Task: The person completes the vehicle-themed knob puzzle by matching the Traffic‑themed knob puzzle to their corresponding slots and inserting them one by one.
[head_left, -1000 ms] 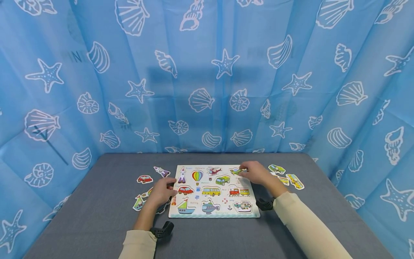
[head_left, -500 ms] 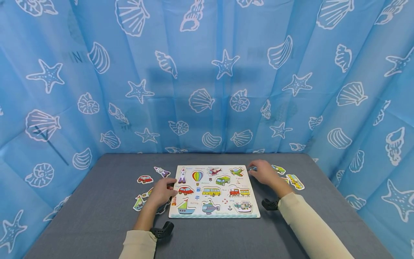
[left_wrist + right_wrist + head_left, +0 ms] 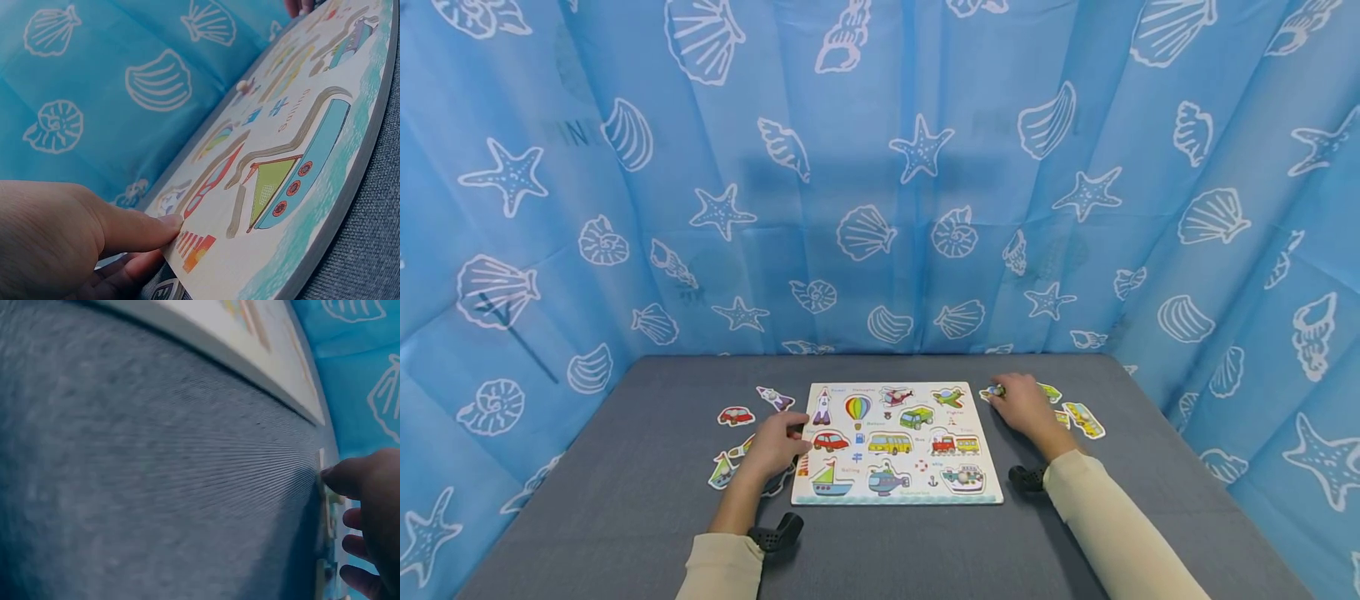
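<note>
A white puzzle board (image 3: 863, 440) printed with vehicles lies flat in the head view. My left hand (image 3: 775, 446) holds its left edge; in the left wrist view the thumb (image 3: 147, 230) presses on top and the other fingers are partly hidden below the edge. Just beyond the board's far right corner, my right hand (image 3: 1024, 407) pinches a small puzzle piece (image 3: 990, 393) whose picture is mostly covered. In the right wrist view the thumb (image 3: 344, 477) touches the piece's edge. A ship piece (image 3: 962, 479) and a helicopter piece (image 3: 897, 398), both with knobs, sit on the board.
Left of the board lie a rocket piece (image 3: 775, 398), a red car piece (image 3: 736, 415) and a sailboat piece (image 3: 722, 471), with more partly under the left hand. At the right are a yellow bus-like piece (image 3: 1084, 421) and a green piece (image 3: 1051, 392). A shell-print curtain (image 3: 880, 250) surrounds the grey table (image 3: 895, 554).
My right hand has moved from the board's airplane recess rightward off the board, and a piece now shows at its fingertips on the table. The left hand has stayed in place.
</note>
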Demonstrator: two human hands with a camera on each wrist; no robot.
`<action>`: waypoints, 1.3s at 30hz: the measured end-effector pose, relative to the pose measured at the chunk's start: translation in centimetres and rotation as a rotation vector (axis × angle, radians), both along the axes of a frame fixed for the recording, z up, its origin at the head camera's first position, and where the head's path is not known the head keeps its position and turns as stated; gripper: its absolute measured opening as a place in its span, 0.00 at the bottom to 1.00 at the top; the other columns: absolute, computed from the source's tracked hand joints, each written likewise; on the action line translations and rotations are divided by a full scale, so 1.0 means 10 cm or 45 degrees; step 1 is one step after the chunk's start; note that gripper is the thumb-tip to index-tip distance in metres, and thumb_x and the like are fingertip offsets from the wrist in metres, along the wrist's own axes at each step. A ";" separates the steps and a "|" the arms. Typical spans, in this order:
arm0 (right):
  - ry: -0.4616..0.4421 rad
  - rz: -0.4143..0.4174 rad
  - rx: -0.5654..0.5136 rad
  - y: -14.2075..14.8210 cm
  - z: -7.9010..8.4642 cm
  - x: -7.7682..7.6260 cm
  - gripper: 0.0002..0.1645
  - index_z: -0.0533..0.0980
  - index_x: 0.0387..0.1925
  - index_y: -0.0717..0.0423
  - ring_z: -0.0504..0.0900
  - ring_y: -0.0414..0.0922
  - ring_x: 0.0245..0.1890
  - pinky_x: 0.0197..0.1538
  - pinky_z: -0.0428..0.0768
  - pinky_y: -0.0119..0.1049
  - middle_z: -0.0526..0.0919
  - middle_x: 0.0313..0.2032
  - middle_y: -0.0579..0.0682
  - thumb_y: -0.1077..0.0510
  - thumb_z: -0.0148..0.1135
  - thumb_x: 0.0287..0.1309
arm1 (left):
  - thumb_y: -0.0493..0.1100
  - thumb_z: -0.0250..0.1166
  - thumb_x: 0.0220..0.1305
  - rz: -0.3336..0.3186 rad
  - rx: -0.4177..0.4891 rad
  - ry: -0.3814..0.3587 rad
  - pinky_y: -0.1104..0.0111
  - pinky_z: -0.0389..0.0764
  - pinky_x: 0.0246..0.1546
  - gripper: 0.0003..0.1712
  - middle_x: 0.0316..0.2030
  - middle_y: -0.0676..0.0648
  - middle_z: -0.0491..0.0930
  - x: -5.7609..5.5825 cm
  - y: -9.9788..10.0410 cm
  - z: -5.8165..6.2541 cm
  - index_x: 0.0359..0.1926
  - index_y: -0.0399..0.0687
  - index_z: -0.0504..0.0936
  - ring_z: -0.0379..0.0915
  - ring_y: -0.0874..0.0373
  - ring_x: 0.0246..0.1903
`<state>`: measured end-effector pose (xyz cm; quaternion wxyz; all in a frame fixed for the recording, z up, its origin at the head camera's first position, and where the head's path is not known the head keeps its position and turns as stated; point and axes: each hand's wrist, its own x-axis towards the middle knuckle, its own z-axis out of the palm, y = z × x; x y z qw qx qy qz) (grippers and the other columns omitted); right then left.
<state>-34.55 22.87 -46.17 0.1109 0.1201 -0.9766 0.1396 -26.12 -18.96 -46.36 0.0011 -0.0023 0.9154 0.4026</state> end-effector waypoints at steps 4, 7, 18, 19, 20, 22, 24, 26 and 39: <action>0.025 -0.038 -0.001 0.01 -0.05 0.00 0.18 0.80 0.46 0.65 0.76 0.65 0.47 0.51 0.70 0.59 0.81 0.43 0.64 0.56 0.66 0.59 | 0.32 0.71 0.55 0.000 0.003 0.002 0.60 0.73 0.36 0.26 0.38 0.45 0.77 0.00 0.00 -0.01 0.57 0.37 0.79 0.70 0.54 0.35; 0.044 -0.048 -0.010 0.01 -0.07 0.00 0.15 0.81 0.42 0.65 0.77 0.63 0.44 0.48 0.71 0.58 0.82 0.39 0.62 0.57 0.66 0.58 | 0.32 0.71 0.55 0.003 0.002 0.000 0.60 0.73 0.37 0.26 0.38 0.45 0.77 0.00 0.00 -0.01 0.57 0.37 0.79 0.70 0.54 0.35; -0.072 -0.059 -0.044 0.04 0.02 -0.06 0.06 0.79 0.30 0.59 0.77 0.53 0.32 0.37 0.73 0.51 0.79 0.29 0.54 0.60 0.65 0.58 | 0.33 0.71 0.55 0.004 0.006 -0.011 0.60 0.73 0.37 0.26 0.40 0.45 0.77 0.01 0.01 -0.02 0.57 0.37 0.79 0.70 0.54 0.35; -0.099 -0.060 -0.044 0.04 0.04 -0.07 0.06 0.79 0.30 0.60 0.77 0.52 0.31 0.36 0.73 0.50 0.79 0.29 0.54 0.60 0.64 0.59 | 0.33 0.71 0.55 0.003 0.004 -0.009 0.60 0.73 0.37 0.26 0.40 0.45 0.77 0.01 0.00 -0.02 0.57 0.37 0.79 0.70 0.54 0.35; -0.124 -0.063 -0.045 0.04 0.05 -0.07 0.06 0.79 0.31 0.60 0.77 0.51 0.31 0.36 0.73 0.50 0.79 0.29 0.53 0.60 0.64 0.60 | 0.33 0.71 0.55 0.002 0.000 -0.005 0.60 0.73 0.37 0.26 0.40 0.45 0.77 0.01 0.00 -0.02 0.57 0.37 0.79 0.70 0.54 0.35; -0.162 -0.069 -0.050 0.02 0.08 -0.09 0.06 0.79 0.31 0.60 0.76 0.50 0.30 0.35 0.73 0.49 0.79 0.29 0.53 0.60 0.63 0.60 | 0.33 0.71 0.55 -0.002 -0.008 0.003 0.60 0.73 0.37 0.26 0.40 0.45 0.77 0.01 0.00 -0.02 0.57 0.37 0.79 0.70 0.54 0.35; -0.178 -0.074 -0.061 0.01 0.10 -0.10 0.06 0.79 0.31 0.60 0.75 0.50 0.29 0.35 0.73 0.48 0.78 0.28 0.53 0.60 0.63 0.61 | 0.33 0.71 0.55 -0.005 -0.014 0.009 0.60 0.73 0.37 0.26 0.39 0.45 0.77 0.01 0.00 -0.02 0.57 0.37 0.79 0.70 0.54 0.35; -0.176 -0.075 -0.072 -0.02 0.11 -0.11 0.06 0.78 0.30 0.60 0.75 0.50 0.29 0.35 0.72 0.48 0.78 0.28 0.52 0.60 0.63 0.61 | 0.33 0.71 0.55 -0.006 -0.016 0.012 0.60 0.72 0.37 0.26 0.39 0.45 0.77 0.01 0.00 -0.02 0.56 0.37 0.79 0.70 0.54 0.35; -0.090 -0.034 -0.138 -0.20 0.11 -0.11 0.06 0.77 0.32 0.60 0.74 0.51 0.31 0.36 0.72 0.48 0.77 0.31 0.54 0.60 0.64 0.60 | 0.33 0.71 0.56 -0.002 -0.008 0.002 0.60 0.72 0.38 0.26 0.39 0.45 0.77 0.01 0.00 -0.02 0.57 0.38 0.79 0.70 0.54 0.36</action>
